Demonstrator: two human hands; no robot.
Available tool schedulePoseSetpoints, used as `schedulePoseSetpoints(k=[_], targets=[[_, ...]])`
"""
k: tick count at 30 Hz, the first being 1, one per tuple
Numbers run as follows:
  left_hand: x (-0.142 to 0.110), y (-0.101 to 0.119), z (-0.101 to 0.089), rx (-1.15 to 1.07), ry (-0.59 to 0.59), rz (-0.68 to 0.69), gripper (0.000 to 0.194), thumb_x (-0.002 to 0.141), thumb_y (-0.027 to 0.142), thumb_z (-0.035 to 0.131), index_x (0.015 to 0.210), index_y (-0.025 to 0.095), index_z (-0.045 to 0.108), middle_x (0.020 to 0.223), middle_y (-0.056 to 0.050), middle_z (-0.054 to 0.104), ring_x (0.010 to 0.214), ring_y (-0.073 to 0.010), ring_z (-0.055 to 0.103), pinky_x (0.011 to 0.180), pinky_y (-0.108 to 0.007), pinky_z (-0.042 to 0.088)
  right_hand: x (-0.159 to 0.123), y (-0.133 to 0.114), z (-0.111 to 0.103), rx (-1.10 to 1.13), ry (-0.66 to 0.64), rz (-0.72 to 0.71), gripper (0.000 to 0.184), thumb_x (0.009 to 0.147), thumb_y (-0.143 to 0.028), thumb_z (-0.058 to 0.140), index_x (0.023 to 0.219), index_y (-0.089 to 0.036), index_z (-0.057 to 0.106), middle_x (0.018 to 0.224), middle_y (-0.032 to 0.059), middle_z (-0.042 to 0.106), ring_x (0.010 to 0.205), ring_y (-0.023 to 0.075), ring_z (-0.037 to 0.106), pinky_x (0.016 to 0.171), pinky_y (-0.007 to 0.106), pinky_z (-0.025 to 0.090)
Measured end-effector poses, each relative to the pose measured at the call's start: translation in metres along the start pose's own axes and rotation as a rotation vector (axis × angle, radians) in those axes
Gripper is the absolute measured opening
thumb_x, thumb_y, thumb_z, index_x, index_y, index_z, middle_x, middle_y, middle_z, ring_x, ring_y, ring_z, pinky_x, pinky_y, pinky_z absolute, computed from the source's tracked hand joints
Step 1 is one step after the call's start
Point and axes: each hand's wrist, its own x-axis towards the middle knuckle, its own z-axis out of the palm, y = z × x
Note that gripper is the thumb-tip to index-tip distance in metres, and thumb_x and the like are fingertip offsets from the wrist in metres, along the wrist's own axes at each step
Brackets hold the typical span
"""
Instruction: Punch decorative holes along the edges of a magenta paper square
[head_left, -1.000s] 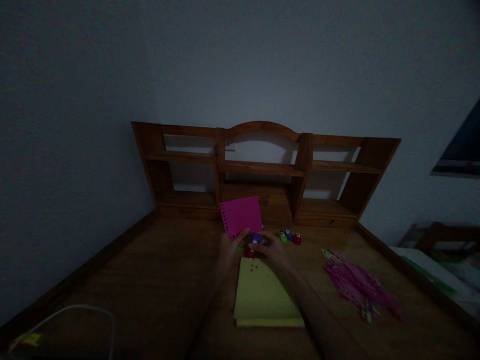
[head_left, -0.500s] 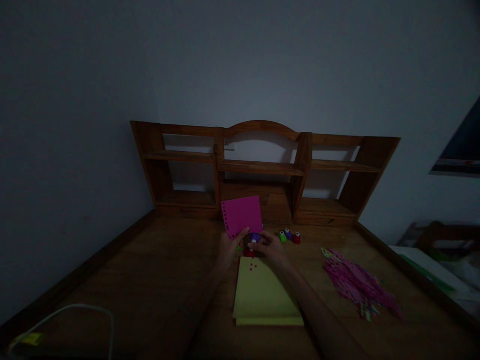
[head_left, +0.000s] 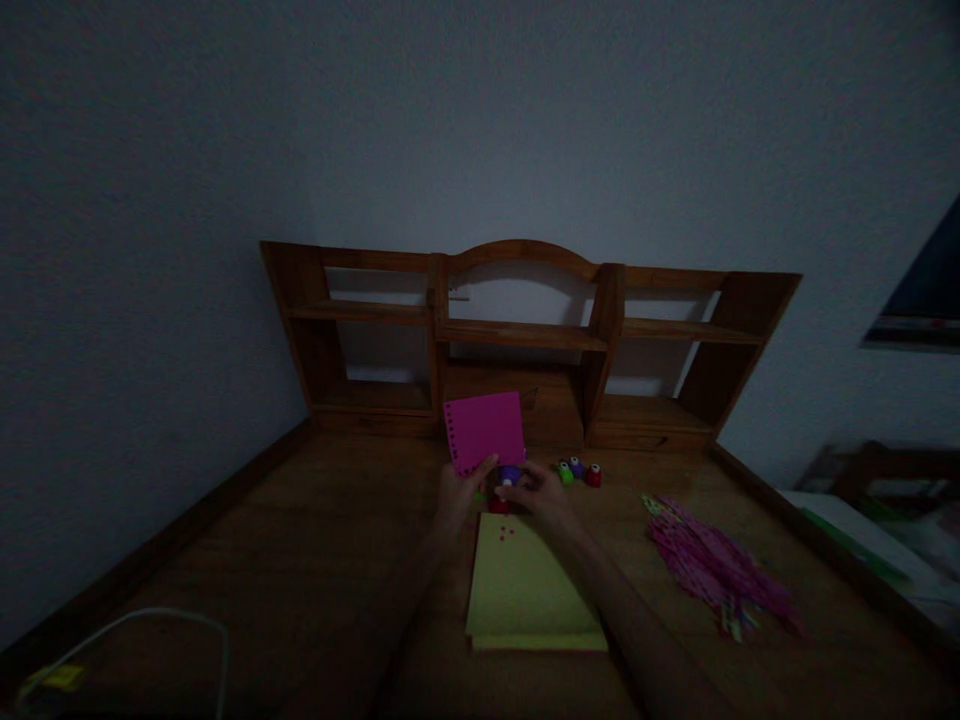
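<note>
My left hand (head_left: 459, 493) pinches the lower edge of a pink paper sheet (head_left: 484, 430) and holds it upright; a row of small holes runs down the sheet's left edge. My right hand (head_left: 541, 494) is closed around a small purple paper punch (head_left: 511, 474) set at the sheet's bottom edge. Below both hands lies a yellow paper pad (head_left: 525, 588) with a few tiny pink dots (head_left: 506, 533) on its top end. A small red punch (head_left: 499, 506) sits just under my hands.
Three little punches, green (head_left: 565, 473), purple (head_left: 576, 466) and red (head_left: 594, 475), stand in a row right of my hands. A heap of pink paper scraps (head_left: 712, 565) lies at the right. A wooden shelf unit (head_left: 525, 335) backs the desk. A white cable (head_left: 150, 625) curls at front left.
Almost nothing: the pink sheet and both hands shifted very slightly, and the grip on the sheet and the purple punch stays the same.
</note>
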Motion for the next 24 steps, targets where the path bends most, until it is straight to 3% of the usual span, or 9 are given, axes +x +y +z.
schedulePoseSetpoints(k=[16,24], targets=[[0.001,-0.002,-0.002,0.081,-0.023,0.012,0.035,0.062,0.041,0.080,0.052,0.018,0.057,0.049,0.001,0.055,0.045,-0.0125,0.049,0.045,-0.025,0.036,-0.002,-0.010,0.004,0.047,0.019,-0.011,0.041,0.052,-0.033,0.086,0.086,-0.019,0.068,0.061,-0.0038,0.058,0.053,0.0116,0.052,0.051,0.023,0.038],[0.002,-0.007,-0.003,0.038,-0.040,0.008,0.034,0.062,0.041,0.080,0.054,0.017,0.058,0.050,0.000,0.055,0.045,-0.0124,0.049,0.045,-0.025,0.035,-0.001,-0.008,0.001,0.052,0.007,-0.012,0.040,0.056,-0.034,0.086,0.088,-0.018,0.068,0.061,-0.0043,0.057,0.052,0.0101,0.049,0.050,0.022,0.036]])
